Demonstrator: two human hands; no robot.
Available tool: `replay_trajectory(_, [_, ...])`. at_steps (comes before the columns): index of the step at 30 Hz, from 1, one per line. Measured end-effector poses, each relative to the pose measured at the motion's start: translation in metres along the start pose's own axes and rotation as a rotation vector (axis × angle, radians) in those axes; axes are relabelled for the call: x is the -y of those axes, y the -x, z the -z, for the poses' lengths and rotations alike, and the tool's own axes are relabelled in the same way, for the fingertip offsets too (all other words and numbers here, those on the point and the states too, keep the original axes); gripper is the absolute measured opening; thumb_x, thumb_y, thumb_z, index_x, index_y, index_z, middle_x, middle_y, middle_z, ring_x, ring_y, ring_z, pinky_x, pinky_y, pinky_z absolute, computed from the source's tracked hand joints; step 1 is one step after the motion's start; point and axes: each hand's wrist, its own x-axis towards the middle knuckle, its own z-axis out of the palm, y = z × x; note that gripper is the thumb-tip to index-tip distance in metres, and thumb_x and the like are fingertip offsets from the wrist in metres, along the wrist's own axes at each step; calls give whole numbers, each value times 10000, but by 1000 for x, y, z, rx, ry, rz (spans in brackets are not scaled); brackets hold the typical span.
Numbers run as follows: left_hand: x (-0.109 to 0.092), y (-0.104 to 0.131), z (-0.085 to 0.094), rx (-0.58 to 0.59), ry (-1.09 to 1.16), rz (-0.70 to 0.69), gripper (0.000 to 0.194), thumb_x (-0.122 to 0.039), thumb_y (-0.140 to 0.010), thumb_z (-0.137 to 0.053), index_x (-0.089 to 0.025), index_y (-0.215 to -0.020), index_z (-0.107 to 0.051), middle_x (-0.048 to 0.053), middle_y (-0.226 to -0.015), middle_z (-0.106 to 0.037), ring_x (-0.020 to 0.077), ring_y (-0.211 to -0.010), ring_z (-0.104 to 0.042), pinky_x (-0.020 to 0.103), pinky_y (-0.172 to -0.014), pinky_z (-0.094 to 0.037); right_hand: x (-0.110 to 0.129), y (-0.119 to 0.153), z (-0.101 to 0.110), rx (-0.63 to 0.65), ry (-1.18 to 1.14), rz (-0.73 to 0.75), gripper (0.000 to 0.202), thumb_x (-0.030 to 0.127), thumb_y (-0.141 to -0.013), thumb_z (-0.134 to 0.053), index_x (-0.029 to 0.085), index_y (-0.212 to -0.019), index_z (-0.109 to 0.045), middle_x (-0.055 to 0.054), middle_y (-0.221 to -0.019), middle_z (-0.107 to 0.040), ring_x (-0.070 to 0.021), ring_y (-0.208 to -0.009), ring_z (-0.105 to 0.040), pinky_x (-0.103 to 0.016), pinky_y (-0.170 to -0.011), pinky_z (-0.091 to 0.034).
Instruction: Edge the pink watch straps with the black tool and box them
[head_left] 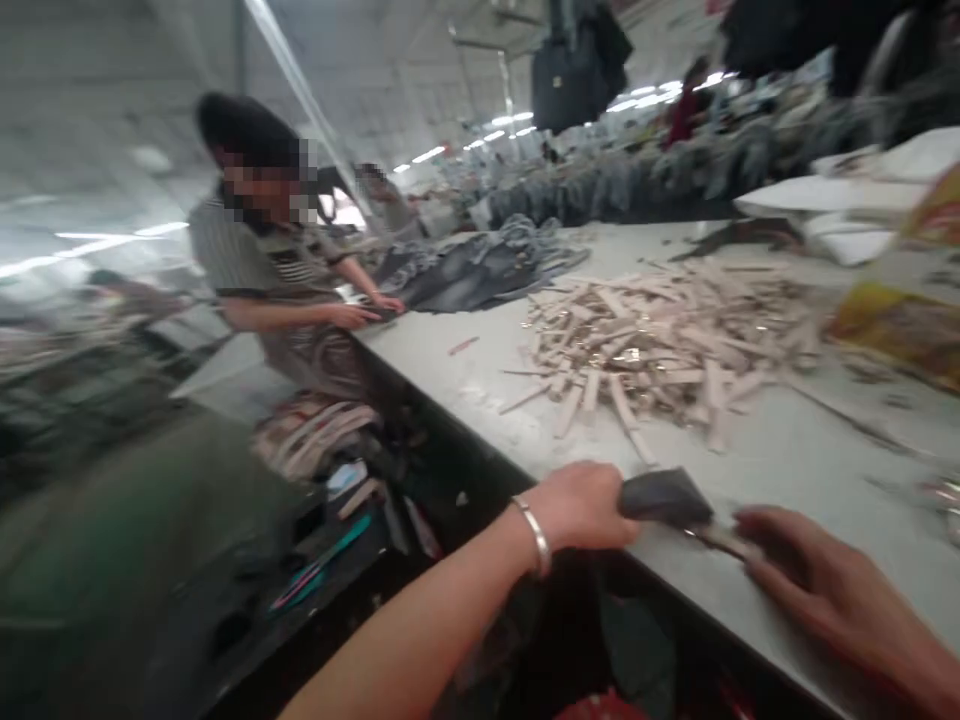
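My left hand point(585, 505), with a silver bangle at the wrist, is closed around one end of a dark grey flat piece point(667, 497) that looks like leather or cloth. A short pale strip point(726, 542) with a shiny metal bit sticks out from the far end of that dark piece. Thumb and fingers of my right hand point(832, 585) pinch the other end of the strip, slightly smeared by motion. Both hands are just above the near edge of the pale table point(787, 480). Beyond them lies a heap of beige strips point(667, 340) with metal fittings.
Across the table corner, a co-worker point(277, 240) handles dark material beside a pile of grey pieces point(480, 265). A yellow printed bag point(900, 310) stands at right. Below the table edge, a dark ledge point(300, 620) carries a teal tool point(330, 560). Dark bags point(570, 80) hang overhead.
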Motion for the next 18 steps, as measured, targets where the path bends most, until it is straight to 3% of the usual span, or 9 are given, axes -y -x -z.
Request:
replay_trajectory(2, [7, 0, 0, -18, -6, -28, 260, -424, -762, -530, -191, -807, -636, 53, -748, -683, 175, -650, -627, 227, -481, -381, 2, -1, 12, 80, 18, -19, 250, 296, -787, -559, 223, -1008, -650, -61, -988, -667, -223, -893, -629, -326, -783, -517])
replay_trajectory(8, [3, 15, 1, -42, -54, -2, 240, -375, -764, -522, -189, -862, -637, 19, -771, -678, 184, -734, -636, 223, -585, -421, 14, -7, 10, 50, 21, 11, 197, 220, -788, -505, 207, -928, -643, -67, -900, -637, -219, -850, -583, -349, -763, -475])
replay_trajectory(16, [-2, 27, 6, -26, -113, -18, 312, -443, -781, -494, -191, -896, -636, 83, -844, -689, 256, -821, -657, 318, -705, -492, 9, -2, 14, 87, -5, -3, 196, 238, -793, -494, 216, -923, -640, -67, -894, -632, -225, -848, -589, -355, -760, -481])
replay_trajectory(18, [-10, 36, 6, -12, -135, -32, 338, -460, -793, -479, -191, -921, -638, 89, -853, -695, 256, -823, -662, 323, -698, -501, 12, 6, 13, 40, -56, -6, 211, 289, -782, -520, 237, -944, -645, -72, -921, -647, -243, -852, -604, -368, -759, -492])
